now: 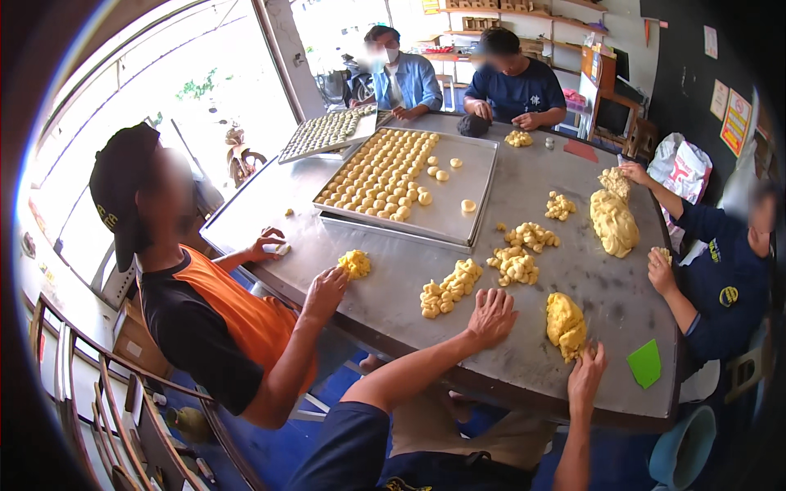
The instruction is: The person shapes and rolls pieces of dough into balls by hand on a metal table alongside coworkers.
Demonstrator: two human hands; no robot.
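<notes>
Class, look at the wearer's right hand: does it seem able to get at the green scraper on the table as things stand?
Probably yes. The right hand rests at the base of a yellow dough lump, and the green scraper lies flat just to its right near the table edge, with bare metal between them and nothing on top.

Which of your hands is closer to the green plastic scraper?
Right. The right hand rests at the yellow dough lump, just left of the green scraper. The left hand lies flat on the table, farther left, beyond the lump.

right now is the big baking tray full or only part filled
Part filled: dough balls crowd the left of the baking tray; its right side lies mostly bare.
</notes>
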